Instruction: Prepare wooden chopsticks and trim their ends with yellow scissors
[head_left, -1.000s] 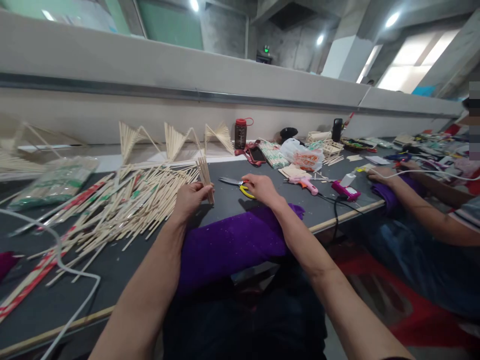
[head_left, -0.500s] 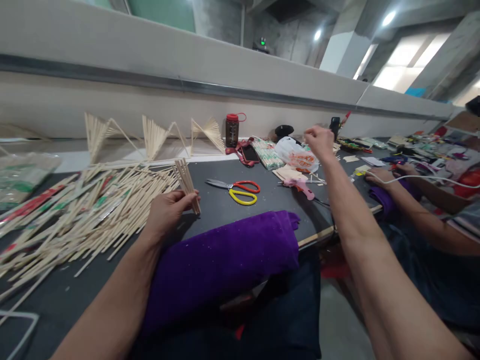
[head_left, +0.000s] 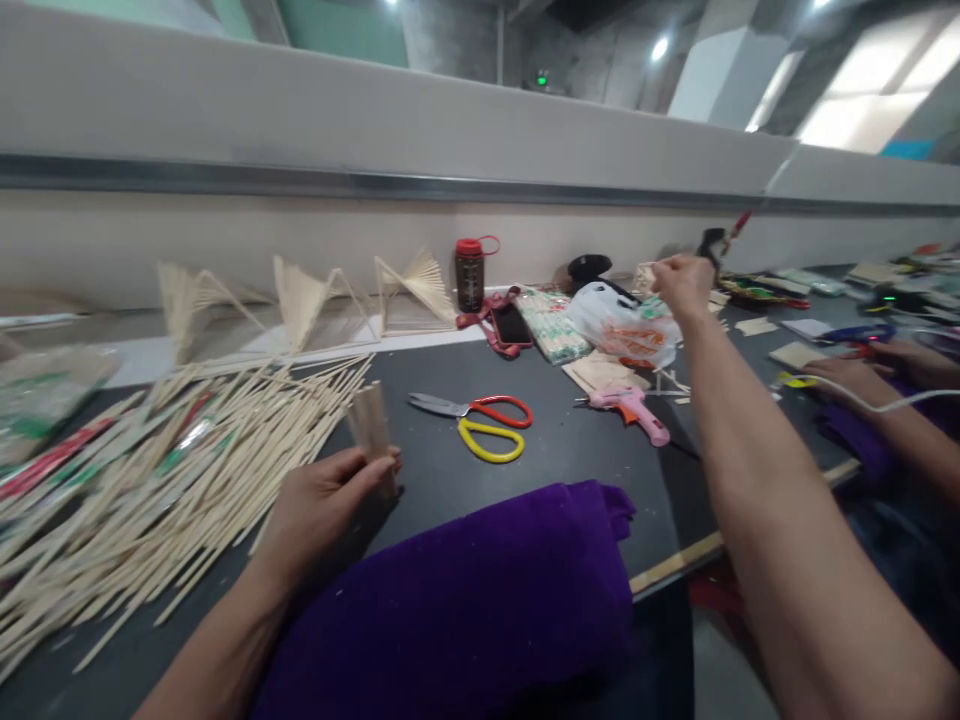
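Note:
My left hand [head_left: 326,515] is closed round a short upright bundle of thin wooden sticks [head_left: 370,425], beside a large heap of loose sticks [head_left: 217,480]. My right hand [head_left: 686,285] reaches to the back right, above a white plastic bag [head_left: 622,325]. Its fingers are pinched together, and a small pale piece shows at their tips, too blurred to name. Between the hands lie scissors [head_left: 480,420] with one red and one yellow handle. A pink glue gun [head_left: 630,408] rests below my right wrist, in front of thin wooden pieces [head_left: 600,372].
Folded purple cloth [head_left: 480,590] covers the table's front edge. Fan-shaped stick structures [head_left: 300,305] stand along the wall, beside a red-capped bottle [head_left: 469,275] and a phone [head_left: 511,325]. At right, a co-worker's hands [head_left: 847,385] are near a white cable [head_left: 870,400].
The view has shifted, so the table things appear lower. My right hand stays stretched to the back right, and a pale piece now shows at its fingertips. My left hand still holds the sticks.

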